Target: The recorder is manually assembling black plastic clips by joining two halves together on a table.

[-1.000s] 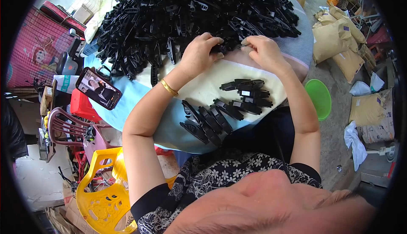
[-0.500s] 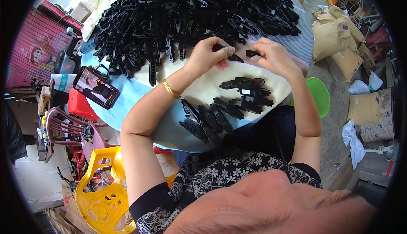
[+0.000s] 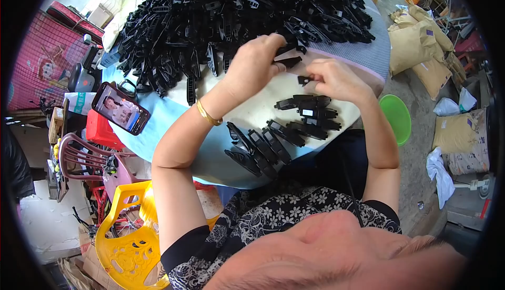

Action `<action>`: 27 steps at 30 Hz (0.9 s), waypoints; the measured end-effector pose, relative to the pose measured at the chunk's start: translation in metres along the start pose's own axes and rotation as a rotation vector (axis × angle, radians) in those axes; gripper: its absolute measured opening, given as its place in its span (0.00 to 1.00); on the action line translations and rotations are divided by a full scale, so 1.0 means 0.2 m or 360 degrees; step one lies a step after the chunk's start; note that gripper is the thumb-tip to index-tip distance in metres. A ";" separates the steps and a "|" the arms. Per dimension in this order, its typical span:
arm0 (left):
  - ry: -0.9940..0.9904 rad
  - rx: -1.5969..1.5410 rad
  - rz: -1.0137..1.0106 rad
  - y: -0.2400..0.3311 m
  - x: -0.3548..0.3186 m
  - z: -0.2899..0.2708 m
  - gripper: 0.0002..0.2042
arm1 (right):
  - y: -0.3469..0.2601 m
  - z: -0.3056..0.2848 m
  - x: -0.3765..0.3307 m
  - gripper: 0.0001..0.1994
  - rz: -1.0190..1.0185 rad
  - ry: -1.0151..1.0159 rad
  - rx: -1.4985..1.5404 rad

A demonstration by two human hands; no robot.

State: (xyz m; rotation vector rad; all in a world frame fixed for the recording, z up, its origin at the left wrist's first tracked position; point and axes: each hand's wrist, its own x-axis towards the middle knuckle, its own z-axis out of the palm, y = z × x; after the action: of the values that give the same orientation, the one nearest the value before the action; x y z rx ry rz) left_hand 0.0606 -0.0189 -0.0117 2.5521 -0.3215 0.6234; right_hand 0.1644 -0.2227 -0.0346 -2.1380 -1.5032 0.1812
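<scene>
A big heap of black plastic parts (image 3: 231, 16) covers the far side of the cloth-covered table. My left hand (image 3: 253, 65), at the near edge of this heap, is closed on a long black plastic part (image 3: 288, 62) whose tapered end sticks out to the right. Just right of it, my right hand (image 3: 332, 79) pinches a small dark piece (image 3: 303, 80) between thumb and fingers, apart from the long part. Closer to my body, several similar black parts lie in a curved row (image 3: 258, 145) that bends round to a second cluster (image 3: 310, 114).
A phone (image 3: 120, 108) playing a video rests on the table's left edge. Beyond that edge stand a red stool (image 3: 102, 129), a pink chair (image 3: 79, 156) and a yellow chair (image 3: 126, 237). On the right floor are a green basin (image 3: 394, 119) and brown sacks (image 3: 415, 40).
My left hand has turned and moved slightly left, bringing the long part into clearer view. My right hand has come down toward me with the small piece.
</scene>
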 end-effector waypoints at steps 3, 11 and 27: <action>-0.0221 0.0019 0.0299 0.00 -0.03 0.10 0.23 | 0.06 -0.03 0.01 0.08 0.0056 0.0053 -0.0030; -0.0335 -0.0148 -0.0008 -0.05 -0.01 0.01 0.13 | 0.00 -0.03 0.00 0.07 0.0085 0.0358 0.0383; -0.0166 0.0376 0.0511 -0.04 -0.08 0.19 0.09 | 0.05 -0.03 0.00 0.08 0.0119 0.0386 0.0176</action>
State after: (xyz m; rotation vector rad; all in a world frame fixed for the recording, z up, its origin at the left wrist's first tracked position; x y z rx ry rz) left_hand 0.0628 -0.0300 -0.0531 2.7897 -0.7452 0.6794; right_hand 0.1765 -0.2273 -0.0338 -2.0471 -1.2480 0.0281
